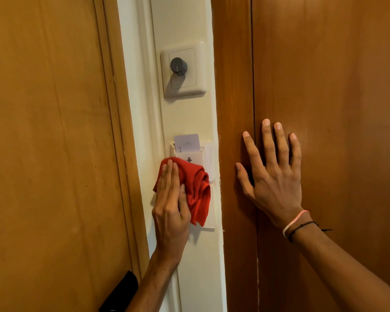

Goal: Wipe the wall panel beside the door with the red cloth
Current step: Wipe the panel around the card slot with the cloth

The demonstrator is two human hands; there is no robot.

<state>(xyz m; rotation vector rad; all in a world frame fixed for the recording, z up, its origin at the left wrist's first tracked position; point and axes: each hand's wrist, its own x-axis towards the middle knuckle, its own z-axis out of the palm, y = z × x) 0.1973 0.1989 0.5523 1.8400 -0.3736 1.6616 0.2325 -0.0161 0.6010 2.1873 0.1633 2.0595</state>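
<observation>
A narrow cream wall panel (185, 115) runs top to bottom between two brown wooden surfaces. My left hand (170, 203) presses a bunched red cloth (197, 190) flat against the panel, over the lower part of a white key-card holder (200, 155). A pale card (187, 142) stands in the holder's slot just above the cloth. My right hand (273, 174) lies flat with spread fingers on the dark wooden surface (324, 86) to the right, holding nothing.
A white switch plate with a dark round knob (178, 66) is mounted higher on the panel. A lighter wooden door (50, 131) fills the left side. A black handle-like object (122, 291) shows at the bottom left.
</observation>
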